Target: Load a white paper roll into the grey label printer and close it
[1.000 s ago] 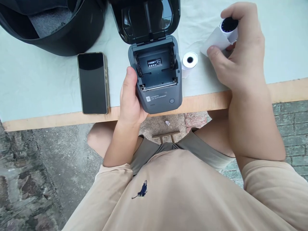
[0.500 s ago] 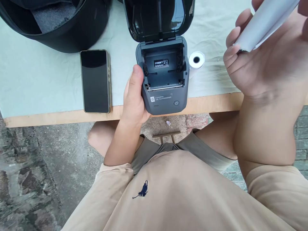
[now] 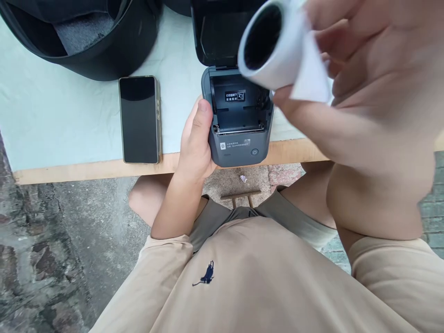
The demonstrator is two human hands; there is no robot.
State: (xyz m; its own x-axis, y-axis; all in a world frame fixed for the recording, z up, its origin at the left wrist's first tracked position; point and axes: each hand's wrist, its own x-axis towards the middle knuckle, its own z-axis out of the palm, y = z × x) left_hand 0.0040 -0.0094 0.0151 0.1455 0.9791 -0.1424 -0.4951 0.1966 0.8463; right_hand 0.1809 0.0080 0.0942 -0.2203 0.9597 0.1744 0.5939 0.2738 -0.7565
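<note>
A dark grey label printer (image 3: 239,147) stands at the table's near edge with its black lid (image 3: 217,39) tipped back and its paper bay bare. Wrapped around the printer's left side is my left hand (image 3: 196,138), thumb on the near rim. My right hand (image 3: 367,88), slightly blurred, grips a white paper roll (image 3: 280,60) up close to the camera. The roll's dark hollow core faces left, and a loose paper end hangs from it. Roll and hand cover the upper right of the printer and part of its lid.
A phone (image 3: 138,120) with a dark screen lies left of the printer. Behind it is a black zippered round case (image 3: 104,60) with grey lining. The table (image 3: 69,134) has a pale cloth and a wooden front edge (image 3: 76,175).
My right hand has swung left with the paper roll and turned it so the core shows. The second small roll beside the printer is now hidden. My left hand keeps its hold.
</note>
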